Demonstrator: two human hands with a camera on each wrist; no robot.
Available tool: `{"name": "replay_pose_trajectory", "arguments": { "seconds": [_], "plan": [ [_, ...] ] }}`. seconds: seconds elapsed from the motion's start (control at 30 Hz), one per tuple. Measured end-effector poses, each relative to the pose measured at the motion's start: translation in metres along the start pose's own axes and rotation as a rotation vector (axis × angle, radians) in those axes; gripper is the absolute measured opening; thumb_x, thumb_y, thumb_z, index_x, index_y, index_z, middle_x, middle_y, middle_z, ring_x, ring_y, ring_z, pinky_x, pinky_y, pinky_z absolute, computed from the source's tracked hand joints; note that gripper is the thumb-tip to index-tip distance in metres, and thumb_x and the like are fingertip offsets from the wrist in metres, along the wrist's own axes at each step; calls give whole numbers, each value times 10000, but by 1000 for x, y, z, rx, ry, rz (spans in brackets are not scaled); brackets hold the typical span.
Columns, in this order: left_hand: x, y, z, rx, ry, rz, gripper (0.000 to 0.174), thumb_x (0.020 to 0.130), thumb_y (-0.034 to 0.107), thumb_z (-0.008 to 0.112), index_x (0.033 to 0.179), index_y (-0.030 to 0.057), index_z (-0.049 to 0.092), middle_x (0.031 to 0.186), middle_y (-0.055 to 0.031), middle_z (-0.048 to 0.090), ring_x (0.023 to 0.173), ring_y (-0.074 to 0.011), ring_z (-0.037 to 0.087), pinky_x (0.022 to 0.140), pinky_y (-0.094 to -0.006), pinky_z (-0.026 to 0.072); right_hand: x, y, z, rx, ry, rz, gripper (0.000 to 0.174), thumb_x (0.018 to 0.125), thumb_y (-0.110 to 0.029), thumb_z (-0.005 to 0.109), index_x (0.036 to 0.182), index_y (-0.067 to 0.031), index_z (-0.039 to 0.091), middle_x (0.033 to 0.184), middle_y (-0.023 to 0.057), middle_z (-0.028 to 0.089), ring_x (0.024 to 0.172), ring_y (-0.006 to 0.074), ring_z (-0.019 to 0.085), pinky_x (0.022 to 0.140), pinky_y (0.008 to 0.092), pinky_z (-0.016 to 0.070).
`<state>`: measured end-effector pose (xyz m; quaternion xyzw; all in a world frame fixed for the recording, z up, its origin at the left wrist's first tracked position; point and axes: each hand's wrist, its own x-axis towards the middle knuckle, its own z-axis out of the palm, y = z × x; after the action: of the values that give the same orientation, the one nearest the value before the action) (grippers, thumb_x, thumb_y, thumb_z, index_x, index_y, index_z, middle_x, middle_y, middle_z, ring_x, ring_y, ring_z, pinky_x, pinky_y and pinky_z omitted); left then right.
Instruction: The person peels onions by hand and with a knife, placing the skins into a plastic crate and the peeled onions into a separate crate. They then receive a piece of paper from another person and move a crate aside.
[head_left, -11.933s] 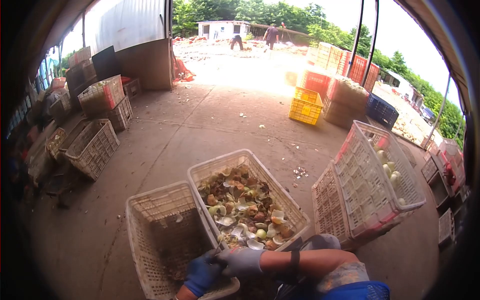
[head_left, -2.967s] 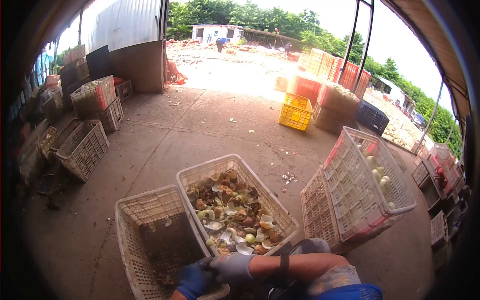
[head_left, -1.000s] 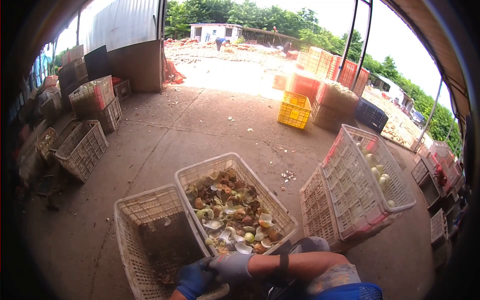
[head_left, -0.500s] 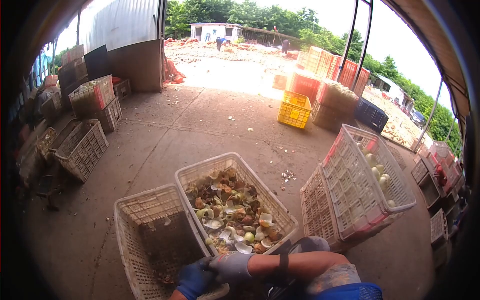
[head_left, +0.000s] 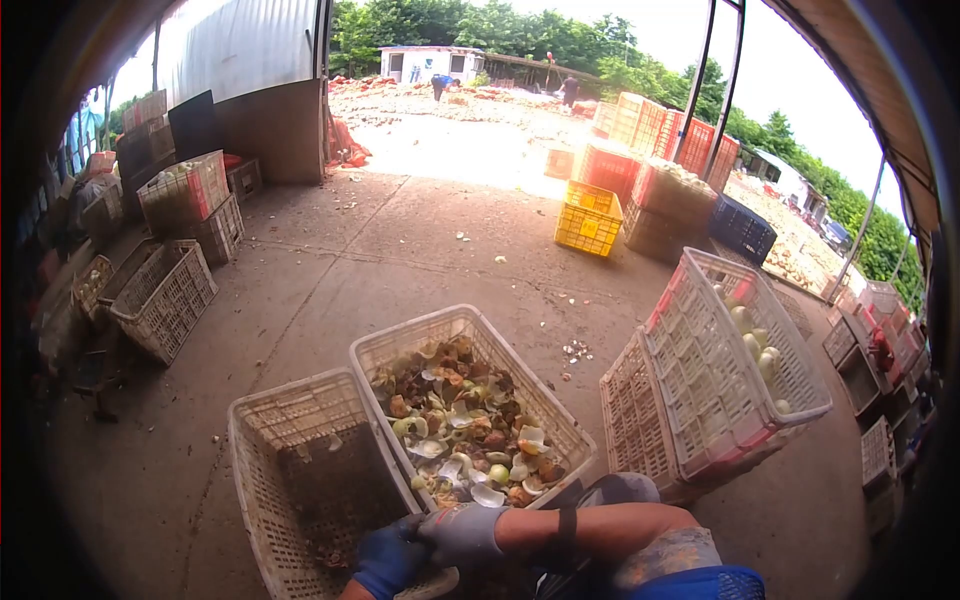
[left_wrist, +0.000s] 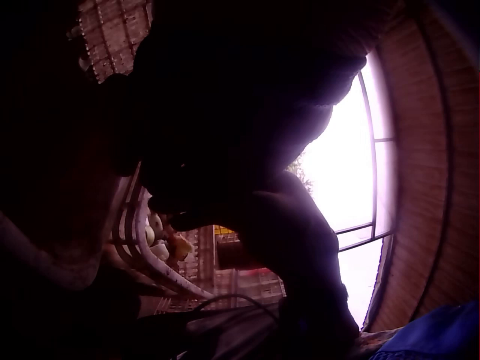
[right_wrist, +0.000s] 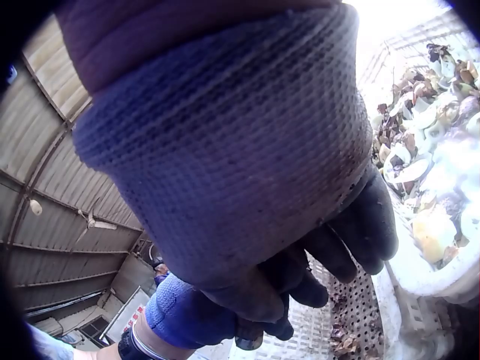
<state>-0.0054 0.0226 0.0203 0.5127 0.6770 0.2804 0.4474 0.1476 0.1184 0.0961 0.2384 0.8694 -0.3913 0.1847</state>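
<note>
My left hand point(head_left: 388, 558), in a blue glove with dark fingers, is together with my right hand point(head_left: 463, 534), in a grey glove, over the near ends of two pale plastic crates. In the right wrist view the right hand's dark fingers point(right_wrist: 364, 229) hang loosely beside the left hand's. A small brownish, shiny-ended piece point(right_wrist: 249, 335) shows below the right thumb, by the left hand; I cannot tell which hand holds it. The left crate point(head_left: 262, 480) has dark scraps at its bottom. Onion peels and trimmings point(head_left: 462, 420) fill much of the right crate point(head_left: 540, 395).
To the right stands a stack of crates point(head_left: 640, 420), the top one holding peeled onions point(head_left: 752, 345). A yellow crate point(head_left: 588, 225) is farther off on the concrete floor point(head_left: 330, 290). More crates point(head_left: 165, 300) line the left side. Two people work far outside.
The view has shifted slightly since the oldest frame, with the hands kept together. Over the last second the hands and crates look still; a distant person has straightened up.
</note>
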Motion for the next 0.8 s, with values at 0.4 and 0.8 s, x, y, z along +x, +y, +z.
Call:
{"name": "replay_pose_trajectory", "arguments": {
  "seconds": [0.4,0.8],
  "plan": [
    [-4,12,-4,47,-10,43,373,865,267,724,1225,170,728,1088,-137,755,956,-249,747,857,-336,566,12,44,18,-95,-50,-86,424,837,-243,650,1202,-30,685,1093,236,707,1052,339,692,905,420,532],
    [17,-11,-16,-161,218,5,358,832,244,770,1130,47,740,992,-113,775,892,-188,728,838,-311,552,-47,118,1,91,315,354,521,846,-361,700,1271,-60,678,1191,206,705,1121,345,675,976,398,513]
  ]
}}
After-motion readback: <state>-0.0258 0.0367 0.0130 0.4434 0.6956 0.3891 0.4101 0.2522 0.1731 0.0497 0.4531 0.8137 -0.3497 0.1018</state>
